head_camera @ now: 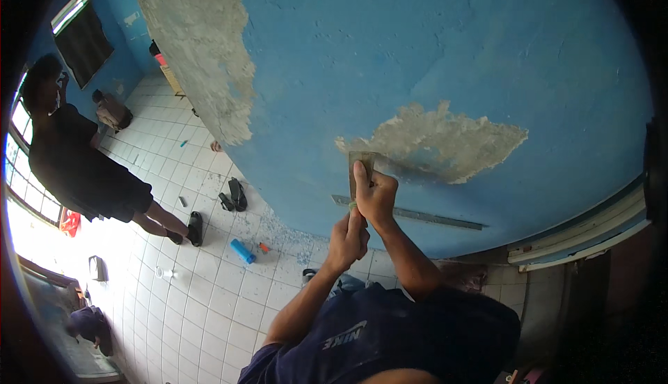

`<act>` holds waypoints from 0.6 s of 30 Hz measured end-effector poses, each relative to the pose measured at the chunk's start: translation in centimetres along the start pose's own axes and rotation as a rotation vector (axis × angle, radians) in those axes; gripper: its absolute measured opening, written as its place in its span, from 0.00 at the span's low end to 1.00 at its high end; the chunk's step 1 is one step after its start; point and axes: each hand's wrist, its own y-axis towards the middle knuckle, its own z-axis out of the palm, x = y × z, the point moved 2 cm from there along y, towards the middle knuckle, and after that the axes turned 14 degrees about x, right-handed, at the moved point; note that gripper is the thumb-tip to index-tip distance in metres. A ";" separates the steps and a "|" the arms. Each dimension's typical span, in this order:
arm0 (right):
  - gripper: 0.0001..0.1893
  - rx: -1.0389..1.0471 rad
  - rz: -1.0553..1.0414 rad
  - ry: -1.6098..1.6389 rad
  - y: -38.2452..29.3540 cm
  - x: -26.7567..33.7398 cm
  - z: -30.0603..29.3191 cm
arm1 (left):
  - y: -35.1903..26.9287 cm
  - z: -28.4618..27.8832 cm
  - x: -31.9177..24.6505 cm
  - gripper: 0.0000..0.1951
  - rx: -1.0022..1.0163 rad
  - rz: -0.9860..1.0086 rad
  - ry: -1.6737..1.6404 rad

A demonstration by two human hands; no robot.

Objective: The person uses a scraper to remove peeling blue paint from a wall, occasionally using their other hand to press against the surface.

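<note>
My right hand (377, 196) grips the upper part of a putty knife (359, 175), its thumb lying along the flat blade. Below it, my left hand (348, 243) is closed around the handle's lower end. The blade's top edge is at the lower left rim of a bare grey patch (443, 144) in the blue painted wall (323, 86). A second, larger bare patch (209, 60) runs down the wall's left side. Behind the hands, a narrow ledge or strip (438, 219) crosses the wall. Most of the handle is hidden by my fingers.
Paint flakes (297, 238) litter the white tiled floor (219, 305) along the wall. A blue bottle (242, 251), an orange scrap (264, 247) and loose black sandals (237, 194) lie there. A person in dark clothes (88, 159) stands at left; other people are farther off.
</note>
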 end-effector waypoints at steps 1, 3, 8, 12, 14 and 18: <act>0.21 0.043 0.067 -0.008 -0.2 0.2 -0.1 | -0.1 -0.1 -0.3 0.22 0.007 0.004 0.047; 0.23 -0.036 0.000 -0.012 1.2 0.4 0.8 | 0.4 -1.3 -2.0 0.22 0.042 -0.017 0.027; 0.24 -0.090 0.005 0.050 0.7 0.1 1.6 | 0.8 -2.6 -0.4 0.22 0.068 -0.012 0.069; 0.24 -0.090 0.040 0.072 1.2 0.6 2.3 | 1.6 -4.1 -2.2 0.22 0.120 0.076 0.232; 0.23 -0.084 0.050 0.090 0.8 0.4 2.5 | 1.4 -4.3 -1.2 0.23 0.100 0.058 0.235; 0.25 -0.165 0.066 0.090 0.9 0.7 2.6 | 1.7 -4.8 -0.7 0.23 0.069 0.045 0.332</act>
